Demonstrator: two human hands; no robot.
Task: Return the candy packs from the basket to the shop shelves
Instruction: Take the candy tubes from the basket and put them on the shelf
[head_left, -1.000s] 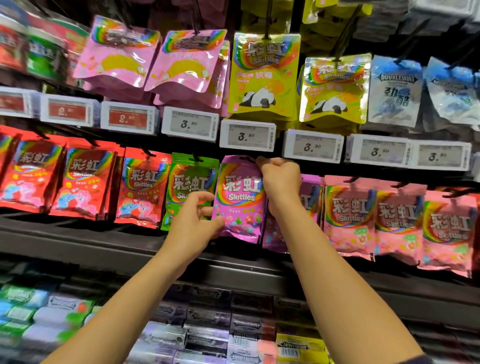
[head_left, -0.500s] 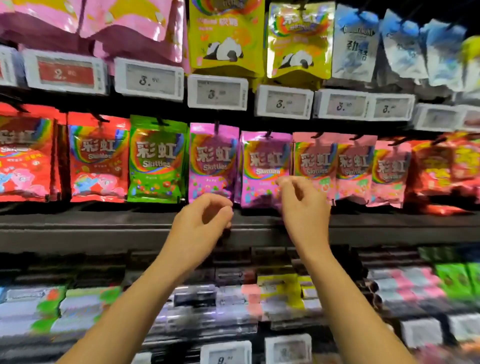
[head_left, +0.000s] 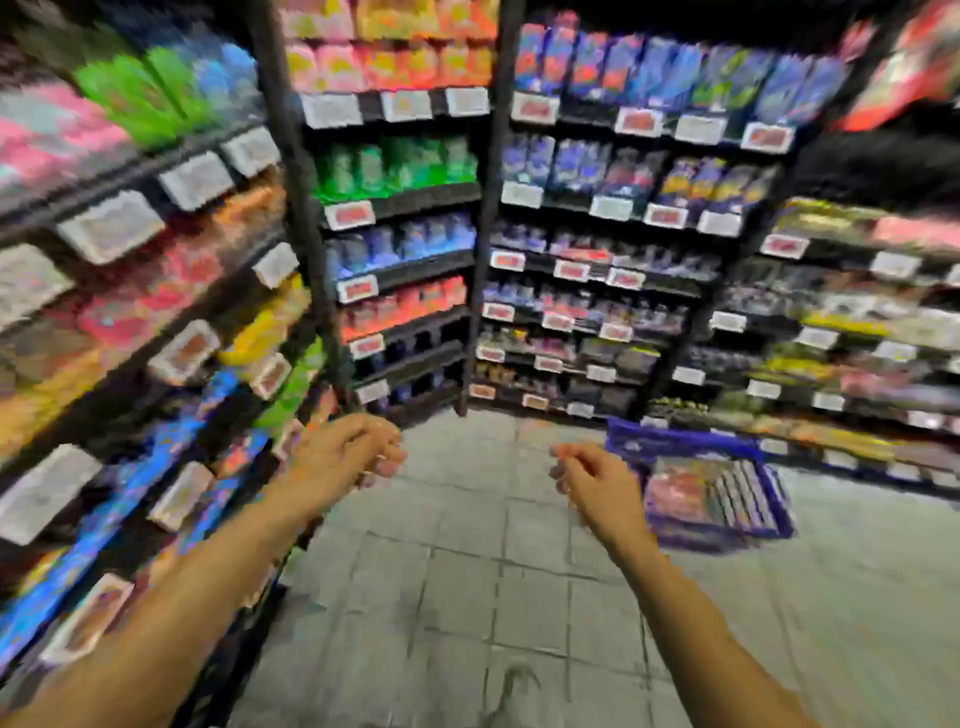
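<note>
Nearest, both arms reach out over the grey tiled floor (head_left: 467, 597): the left hand (head_left: 345, 454) and right hand (head_left: 597, 480) hang loosely curled, grasping nothing. Just beyond the right hand sits the blue basket (head_left: 675, 447) with blurred candy packs (head_left: 691, 493) inside; shop shelves (head_left: 415, 197) rise behind the basket.

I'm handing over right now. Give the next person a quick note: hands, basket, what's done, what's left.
Left hand: empty, fingers loosely curled, no grip on anything.
Right hand: empty too, raised toward the basket.
Basket: blue, on the tiled floor by the right-hand shelves, ahead of the right hand.
Done: nothing in hand awaiting placement.
Left: candy packs remain in the basket; the image is blurred, so no count. Pick the next one and shelve it.
</note>
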